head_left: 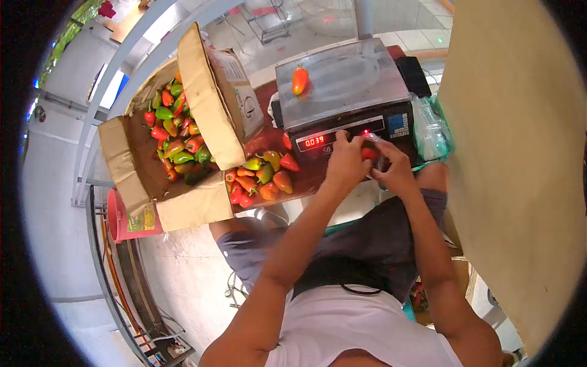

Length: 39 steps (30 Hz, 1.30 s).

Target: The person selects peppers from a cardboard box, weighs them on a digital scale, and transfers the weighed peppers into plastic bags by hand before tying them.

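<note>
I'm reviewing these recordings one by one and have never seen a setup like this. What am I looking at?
There is no machine arm here: a person works bare-handed. The single picture comes from a camera worn on their head, looking forward and down, so their own arms reach up into view.

On the dark red table stands a digital scale, its display reading 0.039, with one orange-red pepper on top. Left of it lie loose peppers, and beyond those an open cardboard box holds more.

The right hand appears to hold clear plastic with something red beside or inside it. The left hand is close by; its grip is unclear.
</note>
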Each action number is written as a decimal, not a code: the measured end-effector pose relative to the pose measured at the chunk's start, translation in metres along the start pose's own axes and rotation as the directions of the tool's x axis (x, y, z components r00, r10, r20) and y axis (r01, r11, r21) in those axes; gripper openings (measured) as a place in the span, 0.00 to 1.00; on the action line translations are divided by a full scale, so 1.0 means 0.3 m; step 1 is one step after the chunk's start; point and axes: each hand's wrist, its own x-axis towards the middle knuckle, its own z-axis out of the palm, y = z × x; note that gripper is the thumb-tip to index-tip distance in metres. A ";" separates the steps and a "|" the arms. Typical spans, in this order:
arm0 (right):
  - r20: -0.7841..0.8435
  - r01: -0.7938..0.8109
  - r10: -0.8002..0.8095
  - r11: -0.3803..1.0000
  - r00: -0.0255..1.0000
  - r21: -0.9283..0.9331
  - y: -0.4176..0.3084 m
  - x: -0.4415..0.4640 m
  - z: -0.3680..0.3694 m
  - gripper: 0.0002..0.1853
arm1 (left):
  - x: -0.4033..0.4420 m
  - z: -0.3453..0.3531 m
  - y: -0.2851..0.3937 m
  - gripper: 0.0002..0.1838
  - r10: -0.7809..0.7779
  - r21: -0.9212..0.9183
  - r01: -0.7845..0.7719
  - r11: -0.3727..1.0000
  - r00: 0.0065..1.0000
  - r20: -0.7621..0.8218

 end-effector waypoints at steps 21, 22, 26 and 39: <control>0.176 0.022 -0.024 1.000 0.984 0.014 -0.296 0.095 -0.205 0.47 | -0.084 -0.079 0.063 0.21 0.461 -0.145 -0.518 0.843 0.835 -0.300; 0.208 -0.037 0.020 0.997 0.978 0.075 -0.314 0.103 -0.221 0.46 | -0.081 -0.093 0.062 0.20 0.534 -0.022 -0.557 0.830 0.805 -0.259; 0.266 -0.038 0.020 0.997 0.964 0.064 -0.305 0.133 -0.228 0.45 | -0.089 -0.214 0.068 0.24 0.574 0.309 -0.511 0.802 0.802 -0.166; 0.262 -0.082 0.022 0.972 0.965 0.219 -0.400 0.091 -0.179 0.48 | 0.474 -0.377 -0.219 0.25 -0.097 0.439 0.247 0.864 0.936 -0.338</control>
